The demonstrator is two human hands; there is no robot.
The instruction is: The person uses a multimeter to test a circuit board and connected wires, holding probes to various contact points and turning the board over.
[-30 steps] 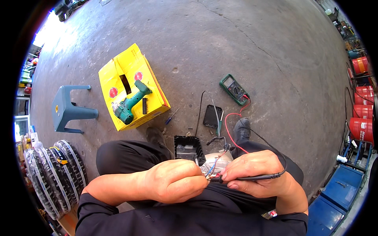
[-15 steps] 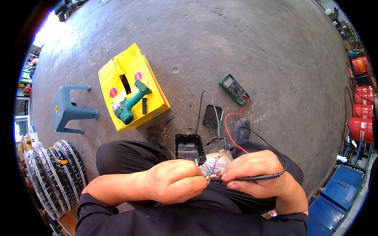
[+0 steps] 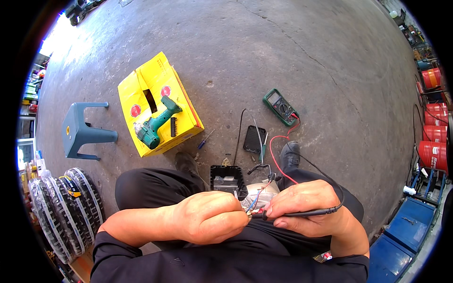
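My left hand (image 3: 214,218) is closed, its fingertips pinching the ends of several thin wires (image 3: 253,203), blue and red among them. What else lies inside that grip is hidden. Close against it, my right hand (image 3: 306,207) grips the multimeter probes; the black probe (image 3: 302,214) lies across the fingers and points left at the wire ends. A bit of red shows beside its tip, and a red lead (image 3: 283,166) runs into the same hand. Both leads trail toward a green multimeter (image 3: 281,107) on the floor. Just beyond my hands stands an open black plastic housing (image 3: 240,181) with parts inside.
A yellow carton (image 3: 160,70) carries a green cordless power tool (image 3: 155,123). Around it are a blue stool (image 3: 78,132), a screwdriver (image 3: 204,141) and a black cover (image 3: 251,139). Wrapped tyres (image 3: 59,212) stand at left; red drums (image 3: 432,154) and blue cabinets (image 3: 410,221) line the right.
The black housing has shifted very slightly toward me and to the right. Both hands keep the same grip and place.
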